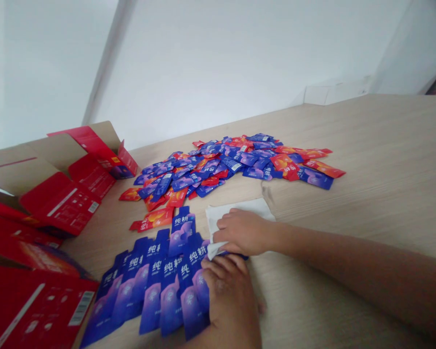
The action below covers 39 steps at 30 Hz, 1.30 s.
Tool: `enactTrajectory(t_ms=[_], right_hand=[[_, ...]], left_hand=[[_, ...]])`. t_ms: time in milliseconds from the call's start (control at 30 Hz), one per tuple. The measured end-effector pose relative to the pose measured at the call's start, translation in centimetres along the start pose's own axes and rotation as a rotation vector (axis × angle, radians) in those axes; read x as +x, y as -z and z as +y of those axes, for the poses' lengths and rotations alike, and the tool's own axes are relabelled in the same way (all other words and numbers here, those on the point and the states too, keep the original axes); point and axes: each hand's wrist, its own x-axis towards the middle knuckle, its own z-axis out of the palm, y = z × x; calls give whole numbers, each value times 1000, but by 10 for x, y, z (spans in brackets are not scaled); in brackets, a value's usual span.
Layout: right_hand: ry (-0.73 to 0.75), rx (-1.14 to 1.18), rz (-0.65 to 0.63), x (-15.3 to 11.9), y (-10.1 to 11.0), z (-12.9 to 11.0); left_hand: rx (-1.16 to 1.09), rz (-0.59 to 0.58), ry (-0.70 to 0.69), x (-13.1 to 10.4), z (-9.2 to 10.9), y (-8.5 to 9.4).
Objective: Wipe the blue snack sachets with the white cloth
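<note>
My right hand (243,230) reaches in from the right, its fingers curled and pressed on a folded white cloth (247,208) on the table. Just below it, my left hand (232,295) bends its fingers round the right end of a spread of blue-purple sachets (172,291); a blue edge shows beneath its knuckles, and the fingertips are hidden. The two hands almost touch. These sachets overlap in a fanned row, printed side up. A single purple sachet (181,232) lies across the top of the row, beside an orange-red sachet (156,219).
A mixed heap of purple and orange-red sachets (210,167) covers the middle of the wooden table (366,160). Red cardboard boxes with raised flaps (65,203) line the left side. A white box (323,94) stands by the pale wall at the back.
</note>
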Motion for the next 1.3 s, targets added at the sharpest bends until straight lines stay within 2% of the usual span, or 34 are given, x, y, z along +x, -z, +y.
enactTrajectory(t_ms=[133,267,400,533,767,900,1033,1300], right_hand=[[-104,1,-27,1,-4,9],[-209,-37,-24,-2,0,22],[-113,-64,55,-4,7,10],[15,-31,17,-1,3,0],[-173,-70,-15,-5,1,23],[-89,-68,39,-4,6,11],[14,-23,-3,-1,3,-1],[-195,-26,-30,-4,-1,26]], left_hand=[[5,9,-9,-1,0,1],[5,-9,-17,-1,-1,1],[20,9,-14,-2,-1,0],[39,36,-17,-2,0,0],[25,10,-16,-1,0,0],[41,17,-21,-1,0,0],[26,21,-12,-1,0,1],[1,22,6,-1,0,-1]])
